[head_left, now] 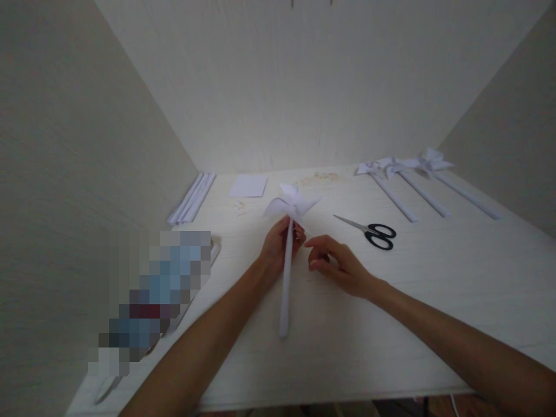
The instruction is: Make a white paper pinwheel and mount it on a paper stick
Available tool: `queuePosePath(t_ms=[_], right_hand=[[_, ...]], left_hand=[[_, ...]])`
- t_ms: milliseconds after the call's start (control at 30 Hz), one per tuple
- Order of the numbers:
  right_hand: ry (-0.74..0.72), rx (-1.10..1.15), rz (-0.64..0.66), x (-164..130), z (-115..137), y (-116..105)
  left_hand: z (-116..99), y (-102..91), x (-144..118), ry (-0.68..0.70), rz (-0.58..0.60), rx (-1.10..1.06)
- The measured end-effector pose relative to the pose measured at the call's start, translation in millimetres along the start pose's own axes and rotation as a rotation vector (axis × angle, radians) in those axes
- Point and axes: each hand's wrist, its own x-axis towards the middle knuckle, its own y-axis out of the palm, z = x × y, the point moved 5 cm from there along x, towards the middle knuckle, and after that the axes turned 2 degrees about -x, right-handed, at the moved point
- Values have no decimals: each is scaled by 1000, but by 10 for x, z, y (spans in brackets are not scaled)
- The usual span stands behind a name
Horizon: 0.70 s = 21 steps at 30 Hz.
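Legible markings: none. No text, brand, number or sign can be read on the paper pinwheel (292,207), the scissors (369,229) or the paper square (249,186). The pixelated object (163,284) at left: any print is indeterminable.

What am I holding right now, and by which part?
Your left hand holds a white folded-paper pinwheel by its tubular stick, just below the blades; the right hand appears empty.

White table (391,341), pale walls (278,87) on three sides; pixelated bluish object (163,284), left; white cable (454,405).
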Motion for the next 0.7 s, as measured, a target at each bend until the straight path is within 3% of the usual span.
queuePosePath(t_ms=[133,300,533,700], right_hand=[[112,121,274,-14,47,221],[157,79,407,-49,62,291],[219,88,339,-58,1,276],[247,133,226,-47,-60,234]], left_hand=[[-33,-40,17,3,-43,-96],[-65,-38,41,58,-3,-111],[-52,-41,35,72,-41,-58],[-38,-14,23,63,5,12]])
